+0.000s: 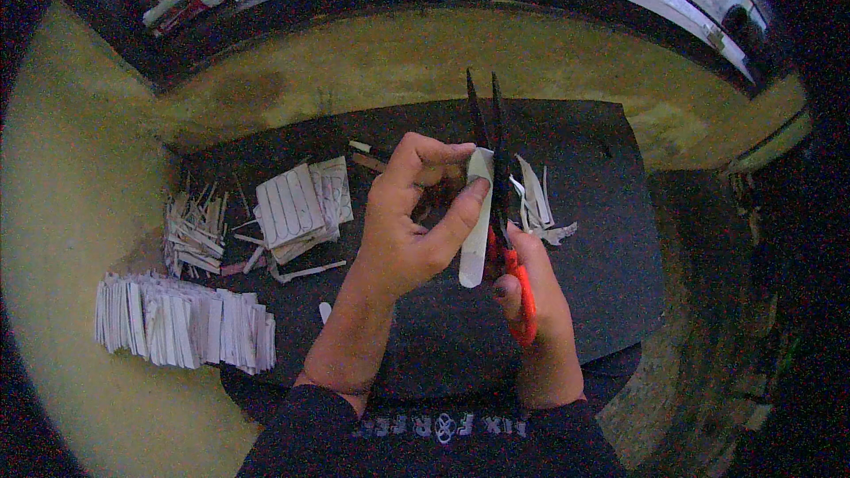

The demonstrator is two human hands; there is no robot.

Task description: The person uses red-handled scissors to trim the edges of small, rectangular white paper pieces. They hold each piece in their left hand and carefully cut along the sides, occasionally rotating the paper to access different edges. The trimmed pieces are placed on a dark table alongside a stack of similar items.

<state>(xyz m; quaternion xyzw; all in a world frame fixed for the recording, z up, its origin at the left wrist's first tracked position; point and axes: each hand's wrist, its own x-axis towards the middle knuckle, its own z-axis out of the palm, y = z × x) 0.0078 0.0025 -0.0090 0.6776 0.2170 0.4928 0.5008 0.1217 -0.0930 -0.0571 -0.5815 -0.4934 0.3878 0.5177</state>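
Note:
Near the middle of the view, my left hand [398, 221] pinches a white paper or card strip [475, 252] between thumb and fingers. The strip is long and narrow with rounded ends, held roughly upright above the table. My right hand [547, 305] grips a pair of scissors [522, 301] with red handles and long dark blades. The blades point away from me, their tips a little apart, right beside the strip's right edge. Whether they touch the strip I cannot tell. Thin white offcuts [535, 196] lie on the table just right of the blades.
On the dark table [602, 257], a stack of sheets [288, 208] with rounded strip outlines lies left of my hands. Farther left is a heap of thin offcuts [195, 228]. A long row of white strips [181, 319] stands at the near left. A wall [372, 53] rises behind.

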